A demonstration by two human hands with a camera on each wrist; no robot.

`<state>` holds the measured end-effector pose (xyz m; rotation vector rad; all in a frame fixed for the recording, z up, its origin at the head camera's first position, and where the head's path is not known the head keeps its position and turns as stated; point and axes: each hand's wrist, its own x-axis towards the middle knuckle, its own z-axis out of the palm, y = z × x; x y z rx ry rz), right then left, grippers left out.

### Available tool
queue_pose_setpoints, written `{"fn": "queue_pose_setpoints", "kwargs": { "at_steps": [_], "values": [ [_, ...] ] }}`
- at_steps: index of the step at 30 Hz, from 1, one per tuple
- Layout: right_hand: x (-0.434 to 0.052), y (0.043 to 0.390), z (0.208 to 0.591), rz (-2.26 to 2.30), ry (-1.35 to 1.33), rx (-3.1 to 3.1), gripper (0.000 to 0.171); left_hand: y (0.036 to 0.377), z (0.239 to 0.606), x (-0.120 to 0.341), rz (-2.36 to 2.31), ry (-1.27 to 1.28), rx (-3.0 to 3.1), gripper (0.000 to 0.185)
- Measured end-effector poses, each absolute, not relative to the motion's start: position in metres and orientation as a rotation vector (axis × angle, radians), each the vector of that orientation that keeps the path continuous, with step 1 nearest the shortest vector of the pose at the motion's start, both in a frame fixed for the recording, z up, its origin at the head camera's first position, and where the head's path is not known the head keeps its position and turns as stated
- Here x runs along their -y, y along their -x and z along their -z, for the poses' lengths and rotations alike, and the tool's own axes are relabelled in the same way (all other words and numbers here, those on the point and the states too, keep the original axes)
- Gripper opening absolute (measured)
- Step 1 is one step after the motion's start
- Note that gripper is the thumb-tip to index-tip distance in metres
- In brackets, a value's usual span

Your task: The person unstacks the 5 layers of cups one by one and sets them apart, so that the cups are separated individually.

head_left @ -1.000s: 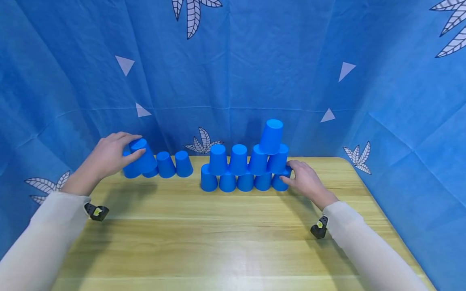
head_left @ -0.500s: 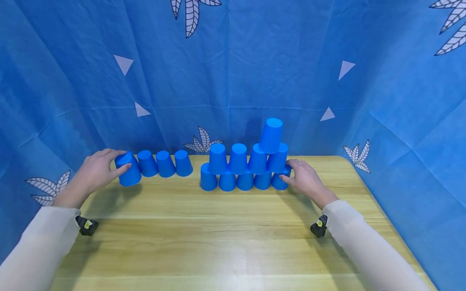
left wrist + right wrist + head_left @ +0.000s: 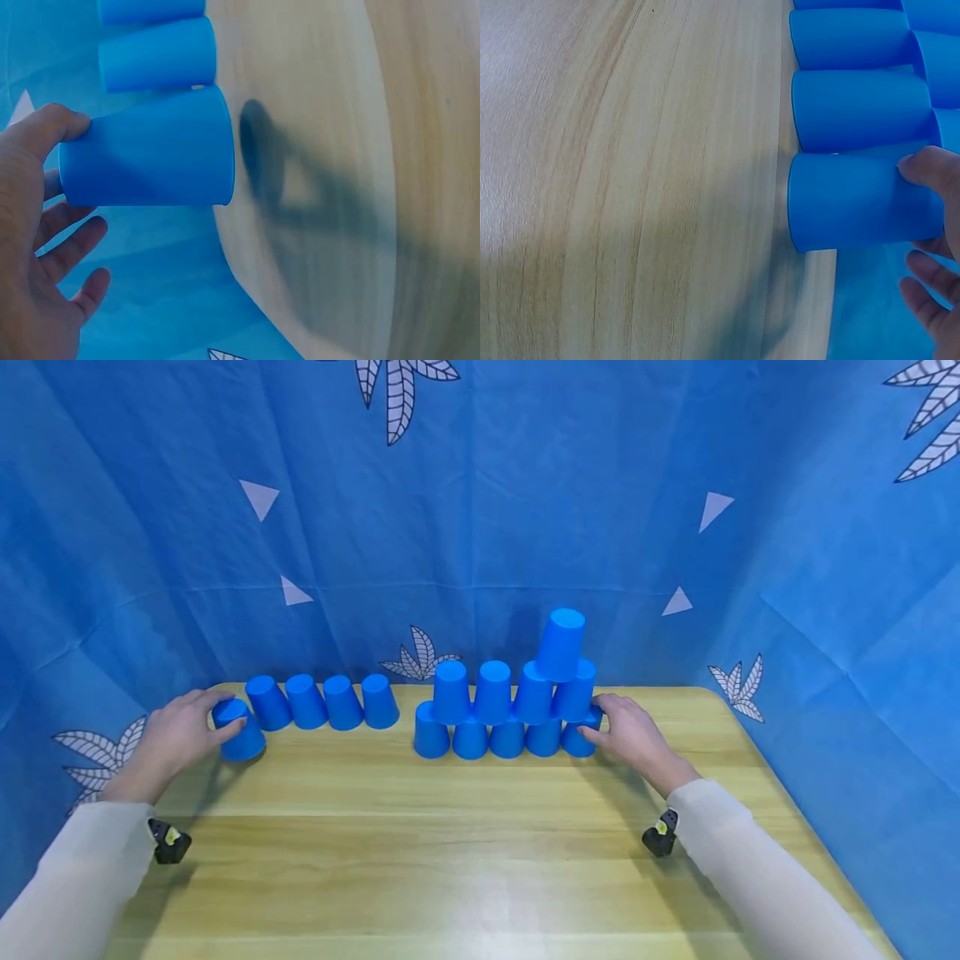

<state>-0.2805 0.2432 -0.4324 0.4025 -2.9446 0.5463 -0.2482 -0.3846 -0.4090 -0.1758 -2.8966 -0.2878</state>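
Observation:
At the left end of the table, my left hand [image 3: 176, 731] grips an upside-down blue cup [image 3: 242, 739] between thumb and fingers. In the left wrist view this cup [image 3: 150, 154] shows a shadow apart from its rim, seemingly just off the table. Beside it stands a row of several upside-down blue cups [image 3: 342, 706]. My right hand [image 3: 633, 735] holds the rightmost bottom cup [image 3: 577, 742] of a stack between thumb and fingers. Several cups make the stack's bottom row, several more [image 3: 493, 693] the second, and one cup [image 3: 560, 647] sits on top at the right.
The wooden table [image 3: 450, 843] stretches in front of the cups. A blue patterned cloth [image 3: 480, 502] hangs close behind them and along both sides. A gap of table separates the left row from the stack.
My left hand has carried its cup left and down, past the end of the row, uncovering the cups there. My right hand keeps its grip on the bottom cup; the stack stands unchanged.

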Motion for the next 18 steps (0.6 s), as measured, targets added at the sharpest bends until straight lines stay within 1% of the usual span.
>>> {"fn": "queue_pose_setpoints", "kwargs": {
  "at_steps": [8, 18],
  "values": [
    [-0.243, 0.28, 0.433, -0.553, -0.426, 2.93, 0.054, 0.254, 0.41, 0.4, 0.317, 0.078, 3.002, 0.075],
    [-0.245, 0.279, 0.434, -0.559, -0.411, 2.927, 0.055, 0.276, 0.407, 0.411, 0.398, 0.001, 3.034, 0.077]
  ]
}}
